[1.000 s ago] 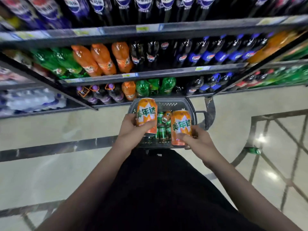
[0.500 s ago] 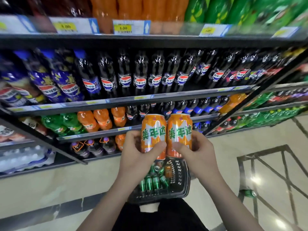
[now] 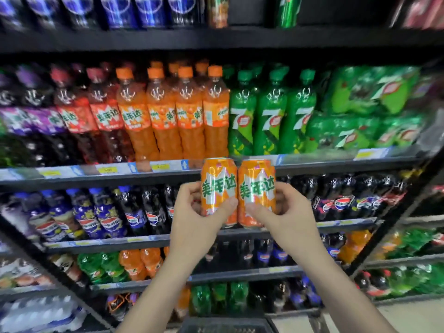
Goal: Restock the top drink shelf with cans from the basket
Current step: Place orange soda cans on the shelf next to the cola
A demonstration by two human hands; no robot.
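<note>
The left hand (image 3: 199, 219) grips an orange soda can (image 3: 218, 188) upright, thumb across the lower front and fingers (image 3: 192, 200) curled round its far side. The right hand (image 3: 283, 217) grips a second orange can (image 3: 256, 191) the same way, thumb on the front and its fingers wrapped behind. The two cans stand side by side, touching or nearly so, both with green lettering on a white patch facing the camera. They are held up in front of the shelving, their tops level with the price-tag rail (image 3: 115, 168) of the bottle shelf.

At 12 o'clock from the cans, on that shelf, stand orange soda bottles (image 3: 177, 116); at about 1 o'clock, green 7-Up bottles (image 3: 269, 116), with shrink-wrapped green packs (image 3: 370, 109) further out at 2 o'clock. At 10 o'clock are red-labelled bottles (image 3: 81, 116) and purple-labelled ones, blurred.

The top shelf (image 3: 216, 38) runs across at 12 o'clock, well above the cans. On it stand blue cans (image 3: 149, 10) at the left, an orange can (image 3: 217, 10) and a green can (image 3: 287, 10), with a dark gap between the last two.

Dark cola bottles (image 3: 134, 212) fill the shelf at 9 o'clock behind the hands. The rim of the dark basket (image 3: 225, 326) shows at 6 o'clock, at the bottom edge of the view between the forearms; its contents cannot be seen.
</note>
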